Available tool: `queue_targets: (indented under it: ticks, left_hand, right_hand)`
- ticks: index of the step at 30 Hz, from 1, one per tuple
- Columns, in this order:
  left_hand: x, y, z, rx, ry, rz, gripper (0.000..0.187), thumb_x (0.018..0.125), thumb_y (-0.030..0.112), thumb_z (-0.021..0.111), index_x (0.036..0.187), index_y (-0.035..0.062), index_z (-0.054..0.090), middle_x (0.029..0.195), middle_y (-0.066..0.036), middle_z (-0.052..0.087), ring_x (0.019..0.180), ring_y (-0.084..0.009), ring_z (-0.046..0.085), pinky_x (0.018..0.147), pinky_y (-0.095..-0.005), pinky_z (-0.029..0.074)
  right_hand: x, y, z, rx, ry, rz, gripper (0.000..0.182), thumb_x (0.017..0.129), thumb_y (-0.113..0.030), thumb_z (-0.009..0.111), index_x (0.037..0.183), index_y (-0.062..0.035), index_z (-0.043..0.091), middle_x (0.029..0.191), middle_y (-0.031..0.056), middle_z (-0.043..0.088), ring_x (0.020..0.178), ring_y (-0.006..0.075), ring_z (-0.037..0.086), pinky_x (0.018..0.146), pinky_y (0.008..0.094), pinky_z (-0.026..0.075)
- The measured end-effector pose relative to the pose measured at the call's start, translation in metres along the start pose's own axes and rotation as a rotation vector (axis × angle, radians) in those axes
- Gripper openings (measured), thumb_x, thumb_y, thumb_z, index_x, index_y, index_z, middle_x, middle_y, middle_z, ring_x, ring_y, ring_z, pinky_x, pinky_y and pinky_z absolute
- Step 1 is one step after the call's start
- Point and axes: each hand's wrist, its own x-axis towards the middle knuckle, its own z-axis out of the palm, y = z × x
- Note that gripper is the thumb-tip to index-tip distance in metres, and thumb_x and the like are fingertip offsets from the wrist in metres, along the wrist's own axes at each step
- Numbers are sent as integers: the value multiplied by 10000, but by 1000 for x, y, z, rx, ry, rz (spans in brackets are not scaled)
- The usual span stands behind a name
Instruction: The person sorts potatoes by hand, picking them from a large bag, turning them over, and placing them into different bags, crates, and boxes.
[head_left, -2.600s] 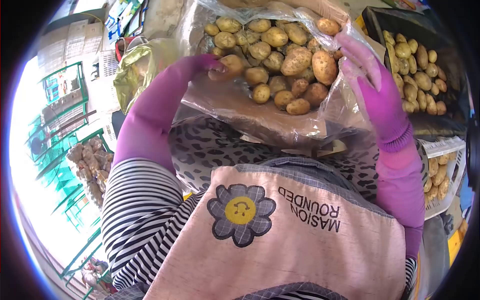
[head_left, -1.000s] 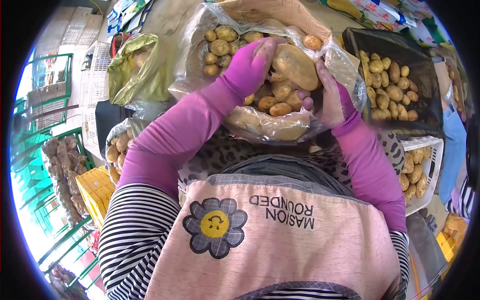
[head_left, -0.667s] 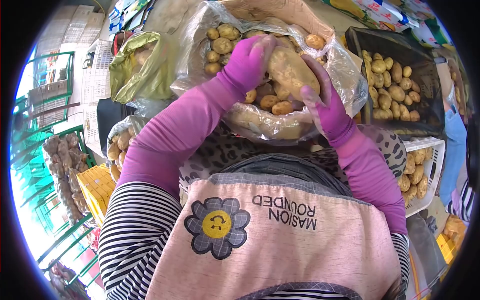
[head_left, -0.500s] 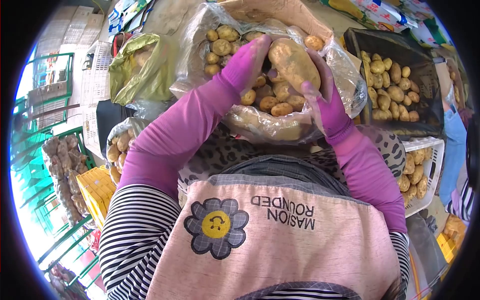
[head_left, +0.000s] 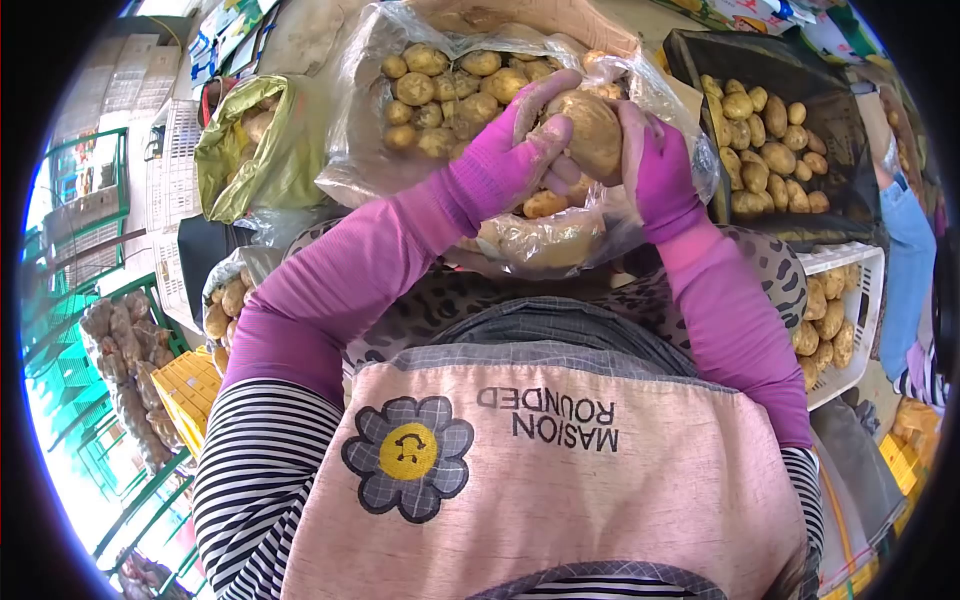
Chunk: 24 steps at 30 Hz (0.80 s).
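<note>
Between my two hands is a large brown potato, held above a cardboard box lined with clear plastic. My left hand, in a purple fingerless glove, has its thumb and fingers closed against the potato's left side. My right hand, gloved alike, wraps round the potato's right side; some of its fingers are hidden. Under them in the box lie several smaller potatoes. Part of the plastic liner bunches up at the near edge.
At right stands a black-lined crate of potatoes, with a white crate of larger ones nearer me. A green bag and a clear bag of potatoes stand at left, near a yellow crate. Another person's denim leg shows far right.
The large potato has turned in my hands, now seen more end-on. My left hand has come down onto its side with the thumb across it. The view has shifted slightly.
</note>
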Motion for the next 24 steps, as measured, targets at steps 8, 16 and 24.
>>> queue_targets:
  ticks: [8, 16, 24]
  left_hand:
    - [1, 3, -16, -208, 65, -26, 661, 974, 512, 390, 1443, 70, 243, 834, -67, 609, 596, -98, 569, 537, -224, 487]
    - [6, -4, -18, -90, 127, -100, 605, 986, 450, 396, 1424, 48, 287, 971, -90, 600, 627, -117, 598, 554, -224, 514]
    - [23, -12, -35, 663, 354, 261, 338, 937, 206, 474, 1181, -13, 557, 971, -119, 617, 843, -197, 605, 812, -327, 495]
  right_hand:
    - [0, 6, 14, -20, 34, -66, 408, 962, -343, 482, 1096, 11, 635, 1007, 185, 658, 910, 176, 636, 812, 270, 490]
    - [9, 15, -6, -150, -230, -132, 583, 949, -413, 501, 1336, 16, 428, 1109, 142, 591, 1065, 174, 568, 884, 287, 498]
    - [-30, -9, 34, 347, -415, 176, 778, 928, -347, 523, 1486, -23, 87, 1359, 213, 386, 1156, 232, 525, 872, 312, 529]
